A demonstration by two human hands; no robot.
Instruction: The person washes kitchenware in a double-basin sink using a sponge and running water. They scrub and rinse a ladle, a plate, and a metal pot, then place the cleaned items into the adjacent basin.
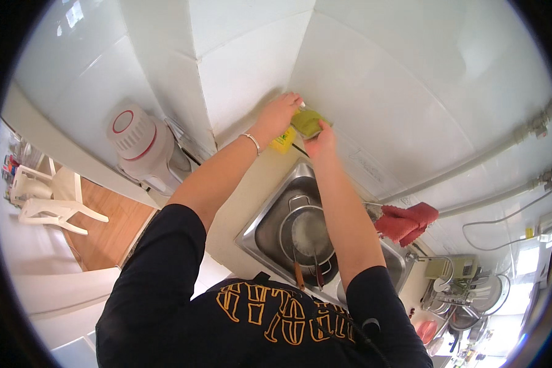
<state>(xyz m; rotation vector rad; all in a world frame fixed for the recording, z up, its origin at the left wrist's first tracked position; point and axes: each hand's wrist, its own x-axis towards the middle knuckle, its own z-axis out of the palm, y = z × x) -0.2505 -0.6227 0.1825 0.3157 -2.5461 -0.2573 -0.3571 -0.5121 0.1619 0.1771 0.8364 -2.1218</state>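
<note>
In the far corner of the counter, my left hand [277, 114] lies over the top of a yellow bottle [283, 140], its fingers reaching toward a small white part that looks like a pump head. Whether those fingers grip the bottle is hidden. Just to the right, my right hand [321, 139] pinches a green sponge or folded cloth [310, 123], thumb on top, close against the bottle. Below my forearms is a stainless steel sink [267, 225]. A metal pot [299, 198] stands in it, holding cloudy liquid [309, 233] and two utensils with brown handles [299, 276].
A white appliance with red trim [135, 133] stands left of my left arm. A red cloth [405, 223] hangs right of my right forearm. Farther right are a faucet [434, 258] and a rack of dishes [480, 294]. Pipes [469, 172] run along the right wall.
</note>
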